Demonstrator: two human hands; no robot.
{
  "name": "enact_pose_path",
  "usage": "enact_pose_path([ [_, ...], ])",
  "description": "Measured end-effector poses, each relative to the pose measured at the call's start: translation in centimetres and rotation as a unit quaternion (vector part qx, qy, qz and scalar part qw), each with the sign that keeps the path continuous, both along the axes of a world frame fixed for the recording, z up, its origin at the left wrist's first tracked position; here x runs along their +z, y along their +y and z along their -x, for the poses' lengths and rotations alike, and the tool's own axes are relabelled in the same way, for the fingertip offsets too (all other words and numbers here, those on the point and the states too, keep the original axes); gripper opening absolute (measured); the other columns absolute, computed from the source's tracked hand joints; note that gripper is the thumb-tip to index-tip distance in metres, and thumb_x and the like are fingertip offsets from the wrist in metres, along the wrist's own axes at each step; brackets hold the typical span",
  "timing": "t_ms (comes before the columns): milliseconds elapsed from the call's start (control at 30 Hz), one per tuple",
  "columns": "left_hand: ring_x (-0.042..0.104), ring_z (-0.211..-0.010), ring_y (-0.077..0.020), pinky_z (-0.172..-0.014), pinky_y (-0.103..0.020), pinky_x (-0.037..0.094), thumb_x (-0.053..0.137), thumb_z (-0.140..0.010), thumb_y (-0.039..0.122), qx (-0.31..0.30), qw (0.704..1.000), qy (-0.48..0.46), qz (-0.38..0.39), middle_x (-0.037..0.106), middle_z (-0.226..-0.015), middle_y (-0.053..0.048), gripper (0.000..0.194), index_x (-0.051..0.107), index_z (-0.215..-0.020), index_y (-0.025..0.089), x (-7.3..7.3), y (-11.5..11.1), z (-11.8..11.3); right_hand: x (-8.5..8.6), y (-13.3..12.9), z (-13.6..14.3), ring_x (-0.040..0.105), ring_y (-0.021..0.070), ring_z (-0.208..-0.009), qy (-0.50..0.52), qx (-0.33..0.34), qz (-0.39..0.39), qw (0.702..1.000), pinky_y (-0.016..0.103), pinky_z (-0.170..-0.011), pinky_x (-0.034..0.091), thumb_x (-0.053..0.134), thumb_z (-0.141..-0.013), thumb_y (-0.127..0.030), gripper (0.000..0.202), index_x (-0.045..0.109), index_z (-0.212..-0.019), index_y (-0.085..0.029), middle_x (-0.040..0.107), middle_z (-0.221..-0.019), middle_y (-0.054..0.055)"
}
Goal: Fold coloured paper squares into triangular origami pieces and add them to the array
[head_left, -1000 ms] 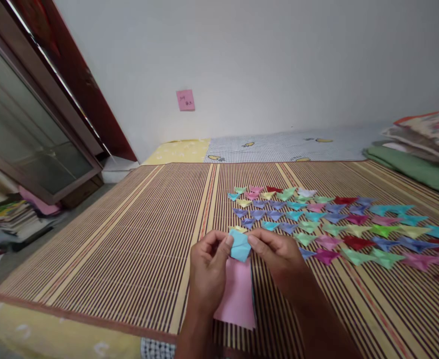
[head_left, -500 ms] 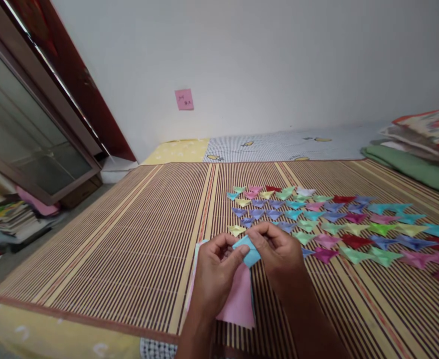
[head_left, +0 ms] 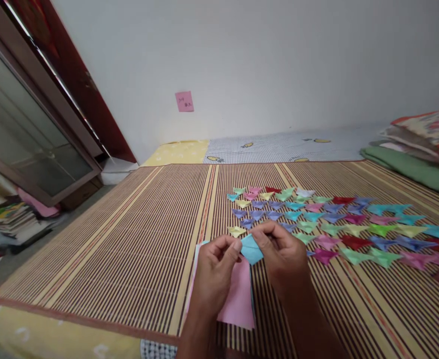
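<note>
So, head cam, the only view here: the left hand and right hand are close together, both pinching a small light-blue folded paper square between them. Left thumb and fingers have its left edge, right thumb's on the other side. Right below, partly covered by the left hand, lies a flat pink rectangular paper sheet with a bluish edge peeking out along one side. It's all on a tan-and-dark striped woven mat. Beyond and off to the right of the hands sit loose rows of multicoloured pointed folded-paper shapes. Way past the hands, there's a square pink paper note on the white wall.
</note>
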State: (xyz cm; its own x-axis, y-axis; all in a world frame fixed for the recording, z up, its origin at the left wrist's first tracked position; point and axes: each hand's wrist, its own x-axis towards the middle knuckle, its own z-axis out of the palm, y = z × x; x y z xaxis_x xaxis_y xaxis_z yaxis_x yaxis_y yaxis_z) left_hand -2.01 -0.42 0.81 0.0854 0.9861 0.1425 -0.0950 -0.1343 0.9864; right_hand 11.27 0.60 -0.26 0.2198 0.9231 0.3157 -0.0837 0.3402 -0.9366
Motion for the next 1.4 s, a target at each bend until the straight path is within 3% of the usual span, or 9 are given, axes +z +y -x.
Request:
enact_pose_path([
  [300, 0.049, -0.063, -0.0132, -0.061, -0.024, 0.040, 0.077, -0.081, 0.042, -0.012, 0.999, -0.019, 0.037, 0.058, -0.066, 0.001, 0.030, 0.066, -0.071, 0.016, -0.2, 0.1, -0.2, -0.5, 0.3, 0.2, 0.056, 0.0139, -0.060, 0.024, 0.061, 0.040, 0.997, 0.025, -0.055, 0.046, 0.073, -0.086, -0.038, 0.020, 0.068, -0.078, -0.020, 0.061, -0.067, -0.002],
  [467, 0.048, -0.063, -0.0122, -0.063, -0.024, 0.039, 0.075, -0.084, 0.038, 0.036, 0.998, -0.050, 0.030, 0.057, -0.065, 0.002, 0.029, 0.064, -0.070, 0.016, -0.7, 0.3, 0.2, -0.6, 0.4, 0.0, 0.061, 0.0156, -0.067, 0.009, 0.120, 0.051, 0.991, 0.027, -0.061, 0.049, 0.077, -0.082, -0.037, 0.019, 0.068, -0.085, -0.021, 0.067, -0.073, -0.001],
  [567, 0.049, -0.064, -0.0120, -0.063, -0.024, 0.040, 0.074, -0.085, 0.037, 0.047, 0.997, -0.057, 0.028, 0.058, -0.067, 0.002, 0.027, 0.064, -0.072, 0.015, -0.9, 0.3, 0.5, -0.5, 0.4, 0.0, 0.057, 0.0142, -0.063, -0.029, 0.125, 0.049, 0.991, 0.026, -0.060, 0.045, 0.073, -0.086, -0.035, 0.020, 0.066, -0.075, -0.020, 0.063, -0.067, -0.003],
  [733, 0.051, -0.067, -0.0124, -0.065, -0.024, 0.041, 0.074, -0.086, 0.037, 0.015, 0.998, -0.054, 0.036, 0.059, -0.069, 0.002, 0.026, 0.065, -0.074, 0.015, -0.7, 0.3, 0.8, -0.3, 0.2, -0.3, 0.052, 0.0138, -0.062, -0.063, 0.124, 0.036, 0.990, 0.027, -0.060, 0.041, 0.066, -0.091, -0.035, 0.025, 0.064, -0.071, -0.020, 0.059, -0.064, -0.003],
  [867, 0.055, -0.070, -0.0141, -0.067, -0.025, 0.044, 0.078, -0.081, 0.037, 0.001, 0.997, -0.052, 0.049, 0.064, -0.074, -0.001, 0.024, 0.071, -0.082, 0.014, -0.6, 0.6, 1.4, -0.4, 0.2, -0.9, 0.044, 0.0127, -0.058, -0.140, 0.162, 0.050, 0.975, 0.026, -0.055, 0.033, 0.065, -0.090, -0.038, 0.028, 0.062, -0.070, -0.019, 0.051, -0.061, -0.004],
  [967, 0.053, -0.066, -0.0132, -0.064, -0.025, 0.041, 0.080, -0.079, 0.037, -0.011, 0.998, -0.037, 0.055, 0.061, -0.069, 0.000, 0.025, 0.071, -0.075, 0.014, -0.5, 0.7, 2.0, -0.5, 0.2, -1.2, 0.040, 0.0119, -0.056, -0.172, 0.179, 0.056, 0.967, 0.026, -0.053, 0.029, 0.066, -0.090, -0.038, 0.028, 0.060, -0.070, -0.019, 0.047, -0.060, -0.005],
  [1167, 0.051, -0.064, -0.0118, -0.065, -0.024, 0.040, 0.080, -0.079, 0.032, -0.040, 0.997, 0.002, 0.059, 0.061, -0.067, 0.001, 0.022, 0.069, -0.071, 0.015, -0.5, 0.6, 2.3, -0.7, 0.6, -1.5, 0.050, 0.0133, -0.059, -0.082, 0.146, 0.062, 0.984, 0.026, -0.055, 0.040, 0.071, -0.088, -0.039, 0.025, 0.066, -0.074, -0.018, 0.056, -0.063, -0.003],
  [1300, 0.048, -0.061, -0.0100, -0.060, -0.021, 0.039, 0.080, -0.079, 0.030, 0.047, 0.996, -0.071, 0.036, 0.061, -0.065, 0.002, 0.020, 0.069, -0.070, 0.016, -1.0, 0.8, 1.8, -1.0, 1.0, -1.2, 0.066, 0.0192, -0.077, 0.012, 0.103, 0.060, 0.993, 0.031, -0.071, 0.054, 0.078, -0.081, -0.041, 0.026, 0.073, -0.093, -0.019, 0.073, -0.084, 0.005],
  [1400, 0.049, -0.061, -0.0095, -0.062, -0.020, 0.041, 0.083, -0.076, 0.031, 0.098, 0.981, -0.163, 0.027, 0.060, -0.063, 0.003, 0.023, 0.068, -0.068, 0.016, -1.4, 1.0, 1.2, -1.2, 0.9, -0.3, 0.067, 0.0181, -0.074, 0.058, 0.112, 0.069, 0.990, 0.030, -0.070, 0.055, 0.085, -0.072, -0.037, 0.030, 0.074, -0.094, -0.019, 0.073, -0.081, 0.003],
])
